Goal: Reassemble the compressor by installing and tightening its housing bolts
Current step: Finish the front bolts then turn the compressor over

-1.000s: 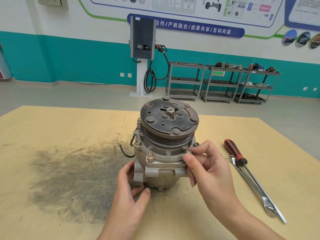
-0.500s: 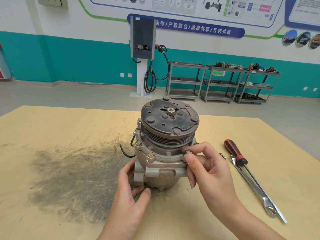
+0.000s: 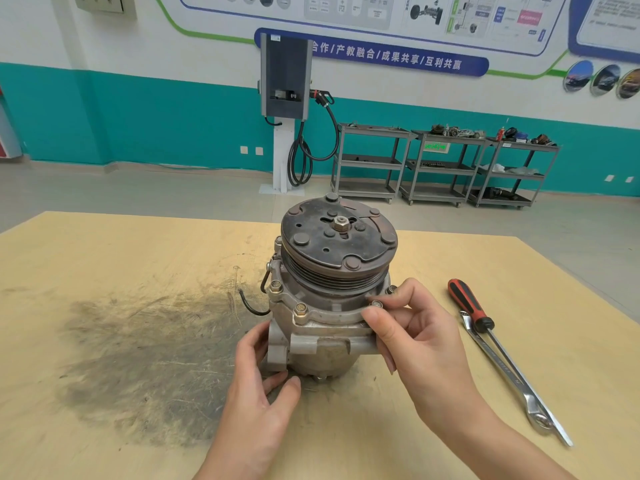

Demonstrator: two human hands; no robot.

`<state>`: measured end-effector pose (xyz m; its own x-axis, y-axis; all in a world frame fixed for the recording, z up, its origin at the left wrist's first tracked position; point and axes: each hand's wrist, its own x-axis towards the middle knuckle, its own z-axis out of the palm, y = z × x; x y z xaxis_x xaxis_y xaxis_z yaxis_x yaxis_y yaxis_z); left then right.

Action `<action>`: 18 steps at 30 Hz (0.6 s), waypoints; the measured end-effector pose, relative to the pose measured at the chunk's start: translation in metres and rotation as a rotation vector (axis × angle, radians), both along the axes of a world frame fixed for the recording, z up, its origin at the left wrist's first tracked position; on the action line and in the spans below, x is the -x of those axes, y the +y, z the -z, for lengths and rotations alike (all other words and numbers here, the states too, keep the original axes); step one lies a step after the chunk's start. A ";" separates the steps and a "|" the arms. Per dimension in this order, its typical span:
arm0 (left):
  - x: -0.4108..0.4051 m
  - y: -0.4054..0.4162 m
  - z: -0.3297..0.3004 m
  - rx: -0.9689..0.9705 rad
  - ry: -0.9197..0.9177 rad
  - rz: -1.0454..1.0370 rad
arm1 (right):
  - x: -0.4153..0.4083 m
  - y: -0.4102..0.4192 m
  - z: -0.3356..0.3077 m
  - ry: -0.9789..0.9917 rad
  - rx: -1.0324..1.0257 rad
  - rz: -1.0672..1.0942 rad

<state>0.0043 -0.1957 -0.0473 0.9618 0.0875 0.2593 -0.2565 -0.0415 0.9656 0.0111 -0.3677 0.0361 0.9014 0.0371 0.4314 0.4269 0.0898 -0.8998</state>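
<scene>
While the compressor (image 3: 332, 292) stands upright near the middle of the counter (image 3: 104, 265), two bare hands work at its housing.

The right hand (image 3: 419, 337) reaches in from the right, its grip pinching a bolt (image 3: 376, 303) between thumb and forefinger at the right side of the housing flange, just under the pulley (image 3: 337, 237). The left hand (image 3: 256, 386) holds the near left bottom of the housing, its grip curled round the casting with the thumb at the base. Other bolt heads sit in the flange on the near and left sides. A dark smear (image 3: 145, 358) stains the counter left of the compressor. Well to the right lie a screwdriver (image 3: 471, 310) with a red and black handle and a wrench (image 3: 512, 382), crossing each other.
</scene>
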 end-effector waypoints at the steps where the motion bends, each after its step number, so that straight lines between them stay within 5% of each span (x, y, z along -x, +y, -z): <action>1: 0.000 0.000 0.000 -0.004 -0.002 0.000 | 0.000 0.000 0.000 0.001 0.003 0.003; 18: -0.001 0.001 0.001 -0.010 -0.021 0.010 | 0.000 0.001 0.003 0.020 -0.031 0.019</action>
<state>0.0049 -0.1951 -0.0484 0.9568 0.0755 0.2806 -0.2776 -0.0485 0.9595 0.0107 -0.3670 0.0329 0.9103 0.0071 0.4140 0.4108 0.1099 -0.9051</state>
